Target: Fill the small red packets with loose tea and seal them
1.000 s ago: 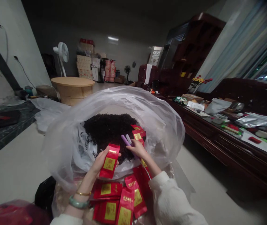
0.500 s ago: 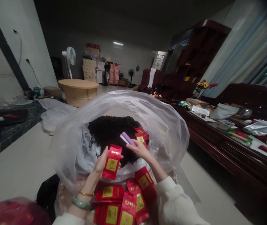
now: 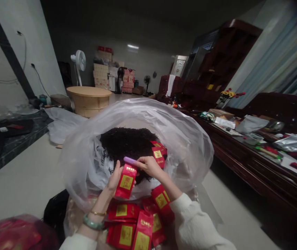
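Observation:
My left hand [image 3: 114, 178] holds a red tea packet [image 3: 125, 181] upright, its yellow label and gold lettering facing me. My right hand [image 3: 148, 166] grips a small purple handheld bag sealer [image 3: 130, 160], which lies across the packet's top edge. Whether its jaws are pressed together on the packet I cannot tell. Beneath both hands, a big clear plastic bag [image 3: 190, 139] stands with its mouth spread, holding dark loose tea leaves [image 3: 127, 140]. A few red packets [image 3: 158, 153] rest on the leaves at the right. Several more red packets [image 3: 143, 231] lie in front of the bag, close to me.
A dark wooden table [image 3: 231, 163] covered with clutter runs along the right. A round wooden table [image 3: 89, 92] and a white fan [image 3: 80, 60] stand farther back on the left. At lower left sits a bag of red things [image 3: 18, 232]; stacked boxes [image 3: 101, 74] line the back.
My right hand has brought the purple bag sealer left and down, from above the tea leaves onto the top of the red packet. My left hand keeps hold of the packet, nearly still.

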